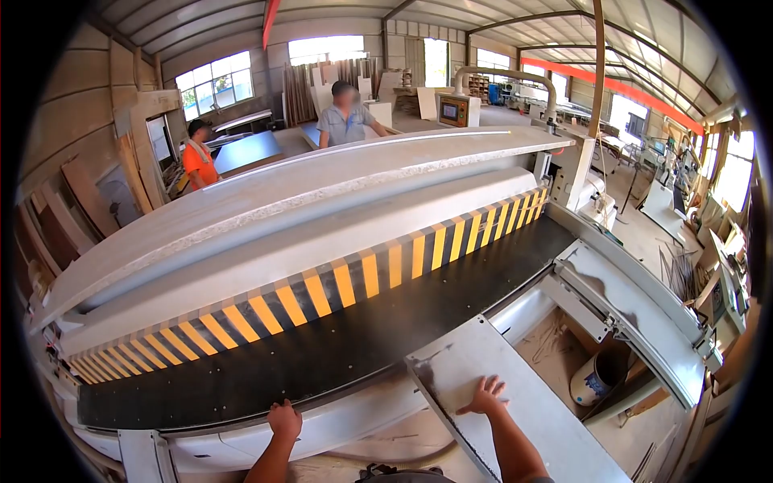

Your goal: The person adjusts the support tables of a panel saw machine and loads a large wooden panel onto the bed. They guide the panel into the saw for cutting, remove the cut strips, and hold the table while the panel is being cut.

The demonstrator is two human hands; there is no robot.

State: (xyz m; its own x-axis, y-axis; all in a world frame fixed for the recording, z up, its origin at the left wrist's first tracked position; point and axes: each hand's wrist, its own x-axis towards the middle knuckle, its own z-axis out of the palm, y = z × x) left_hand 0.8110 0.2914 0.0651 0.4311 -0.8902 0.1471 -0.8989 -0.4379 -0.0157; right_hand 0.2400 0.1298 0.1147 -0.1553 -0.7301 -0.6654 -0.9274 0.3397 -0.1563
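Note:
My left hand (284, 420) is closed, its fingers curled at the front edge of a long black machine table (322, 354). What it holds, if anything, is hidden. Fingers spread, my right hand (485, 394) lies on a flat grey support table (515, 378) that juts out from the machine's front. Behind the black table runs a guard with yellow and black stripes (306, 294). Above the guard stretches the machine's long pale beam (354, 173).
On the right, a second grey support arm (636, 306) extends, with a white bucket (589, 380) on the floor between the supports. Beyond the beam stand a person in a grey-blue shirt (345, 125) and a person in orange (200, 157). A control panel (453, 111) and leaning boards (310, 88) are farther back.

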